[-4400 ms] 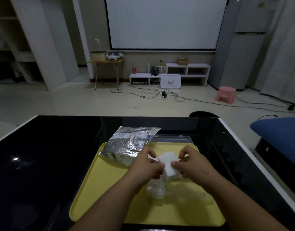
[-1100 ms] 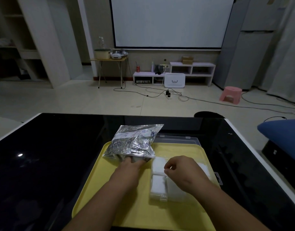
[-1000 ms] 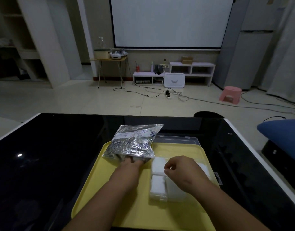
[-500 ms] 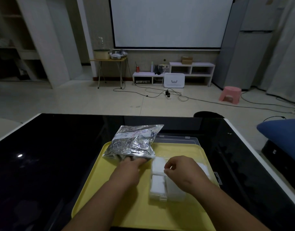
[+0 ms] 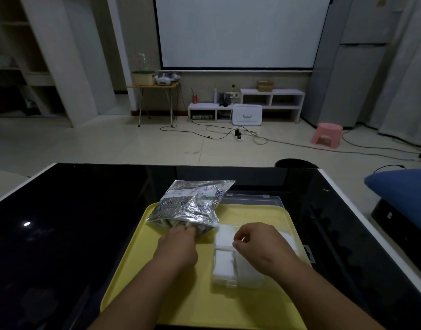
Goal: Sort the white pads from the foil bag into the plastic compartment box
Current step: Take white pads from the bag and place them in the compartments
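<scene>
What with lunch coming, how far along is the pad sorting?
Done: several white pads lie in the compartment box on the yellow tray. In hand: the left hand has its fingers inside the foil bag, while the right hand is curled over the box. Left: the bag looks full, so more pads probably remain; the count is hidden.

We see a person's two arms, bare from the picture's lower edge to the knuckles. The left forearm (image 5: 138, 296) and left hand (image 5: 178, 248) are uncovered, as are the right forearm (image 5: 307, 289) and right hand (image 5: 259, 246). In this dim light, finer marks may escape us.
</scene>
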Tool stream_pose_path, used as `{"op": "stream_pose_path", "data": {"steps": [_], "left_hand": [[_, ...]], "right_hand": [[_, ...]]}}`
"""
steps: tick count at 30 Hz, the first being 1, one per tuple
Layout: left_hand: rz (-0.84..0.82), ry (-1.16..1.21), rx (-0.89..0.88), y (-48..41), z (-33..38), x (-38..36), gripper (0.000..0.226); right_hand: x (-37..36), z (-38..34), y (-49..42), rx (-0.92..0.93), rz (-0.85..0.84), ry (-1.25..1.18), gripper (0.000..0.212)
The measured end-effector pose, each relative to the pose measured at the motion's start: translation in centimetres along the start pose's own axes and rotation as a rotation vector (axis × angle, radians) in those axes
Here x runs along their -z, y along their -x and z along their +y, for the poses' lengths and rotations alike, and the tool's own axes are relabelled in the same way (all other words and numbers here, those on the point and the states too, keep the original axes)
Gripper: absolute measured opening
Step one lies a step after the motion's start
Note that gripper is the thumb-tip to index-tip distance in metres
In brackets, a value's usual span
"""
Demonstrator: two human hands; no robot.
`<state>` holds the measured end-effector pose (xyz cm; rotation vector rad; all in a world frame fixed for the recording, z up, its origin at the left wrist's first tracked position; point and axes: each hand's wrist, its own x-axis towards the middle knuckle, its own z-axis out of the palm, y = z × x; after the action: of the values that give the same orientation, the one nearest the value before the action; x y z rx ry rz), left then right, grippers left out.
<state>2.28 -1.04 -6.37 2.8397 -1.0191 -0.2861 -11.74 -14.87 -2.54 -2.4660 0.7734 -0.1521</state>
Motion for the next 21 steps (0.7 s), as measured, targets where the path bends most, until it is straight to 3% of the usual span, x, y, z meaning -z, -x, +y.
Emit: {"op": "stream_pose_path", "data": {"steps": [7,11,16,21], "left_hand": [[-0.001,0.037,-0.032,0.8,0.4,2.0,0.043],[0.138,0.063,-0.084,1.3,0.5,3.0,0.005],[0.198,0.122,-0.057,1.1,-0.4,3.0,0.009],[0.151,0.144,-0.041,0.8,-0.8,1.3,0.024]], "right_hand": [[0.1,-0.1,0.1,0.006,0.001,-0.001,0.016],[0.2,-0.3,0.2,0.008,-0.001,-0.006,0.016],[0.1,-0.5,0.6,0.024,-0.035,-0.033,0.021],[-0.4,-0.9,0.7,0.126,-0.087,-0.039,0.040]]}}
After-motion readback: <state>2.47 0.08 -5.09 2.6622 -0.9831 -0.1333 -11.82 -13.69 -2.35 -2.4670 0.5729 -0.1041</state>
